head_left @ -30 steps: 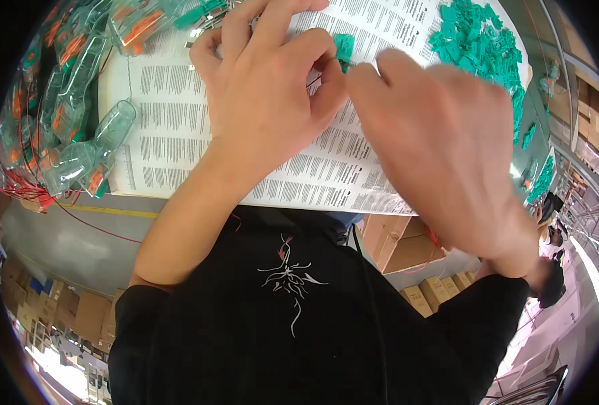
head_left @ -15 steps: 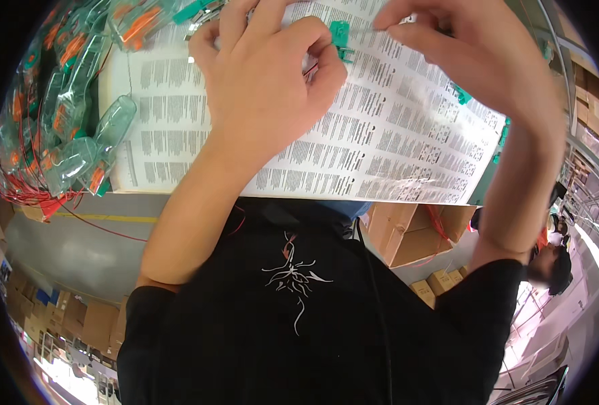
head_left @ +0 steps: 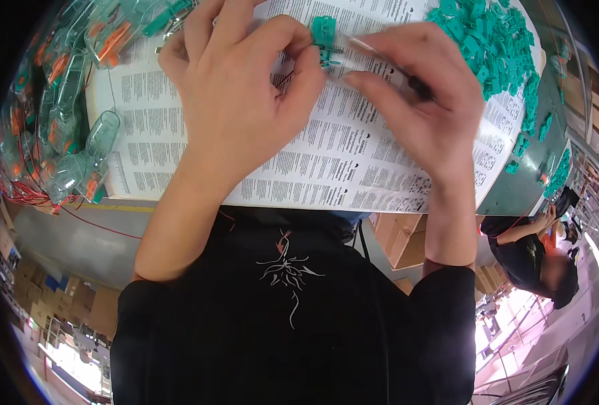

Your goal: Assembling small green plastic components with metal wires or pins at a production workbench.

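Note:
My left hand (head_left: 245, 94) is closed, with thumb and forefinger pinched at a small green plastic part (head_left: 324, 30) that juts out past the fingertips. A thin dark red wire (head_left: 284, 81) shows beneath its thumb; where it joins the part is hidden. Just right of the part is my right hand (head_left: 421, 101), curled, with its thumb and forefinger tips apart. A slim tool with a dark end (head_left: 417, 88) lies inside the curled fingers; blur hides its kind. Both hands are above a printed white sheet (head_left: 245, 185) on the table.
Clear green plastic housings with orange pieces (head_left: 63, 121) crowd the left side, with red wires (head_left: 26, 192) trailing off the edge. A heap of small green parts (head_left: 485, 47) lies at the back right. Beyond the table's right end is another person (head_left: 535, 263); cardboard boxes (head_left: 401, 239) stand below.
My right hand has come left and nearer, down toward the green part, uncovering the heap of parts. My left hand has shifted slightly left with its part. The other person shows more fully.

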Demonstrator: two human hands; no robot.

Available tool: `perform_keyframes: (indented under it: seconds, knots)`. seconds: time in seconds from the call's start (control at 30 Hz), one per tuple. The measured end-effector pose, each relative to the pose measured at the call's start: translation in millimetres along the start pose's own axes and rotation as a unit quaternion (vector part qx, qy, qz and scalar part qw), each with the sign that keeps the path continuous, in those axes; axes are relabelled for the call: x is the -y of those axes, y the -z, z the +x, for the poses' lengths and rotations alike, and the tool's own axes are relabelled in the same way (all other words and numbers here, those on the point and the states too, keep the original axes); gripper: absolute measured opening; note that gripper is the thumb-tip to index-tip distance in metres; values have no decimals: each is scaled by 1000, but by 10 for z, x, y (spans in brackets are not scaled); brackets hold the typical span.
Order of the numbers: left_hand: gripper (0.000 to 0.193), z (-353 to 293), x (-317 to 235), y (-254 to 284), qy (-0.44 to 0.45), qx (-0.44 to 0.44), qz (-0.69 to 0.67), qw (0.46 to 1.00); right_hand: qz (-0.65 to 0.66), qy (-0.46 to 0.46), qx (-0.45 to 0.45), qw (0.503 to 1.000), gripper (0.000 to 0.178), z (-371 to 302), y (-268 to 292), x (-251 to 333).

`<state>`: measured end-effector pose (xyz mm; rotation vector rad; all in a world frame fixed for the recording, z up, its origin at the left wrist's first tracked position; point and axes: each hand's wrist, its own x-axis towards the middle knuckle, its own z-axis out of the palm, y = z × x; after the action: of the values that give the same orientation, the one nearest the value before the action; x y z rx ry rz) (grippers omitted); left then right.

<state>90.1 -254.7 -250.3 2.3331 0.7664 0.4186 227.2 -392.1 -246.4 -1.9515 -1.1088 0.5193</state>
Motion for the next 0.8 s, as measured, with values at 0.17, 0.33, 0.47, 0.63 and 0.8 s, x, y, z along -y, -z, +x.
perform_keyframes:
  seconds: [0.17, 0.33, 0.47, 0.63, 0.8]
  knots:
    - [4, 430, 476, -604, -378, -461, -178, 782, -53, 139, -2, 989, 23, 38, -183, -104]
    - [16, -122, 192, 153, -128, -69, 126, 981, -50, 144, -26, 988, 22, 28, -221, -135]
    - [14, -57, 245, 181, -103, 49, 44, 993, -70, 142, -44, 986, 24, 23, -251, -92]
    - [8, 99, 352, 209, -132, 63, -38, 988, -75, 150, -35, 985, 27, 30, -246, -94]
    - [11, 181, 343, 226, -93, 103, -42, 990, -88, 147, -2, 985, 33, 13, -220, -95]
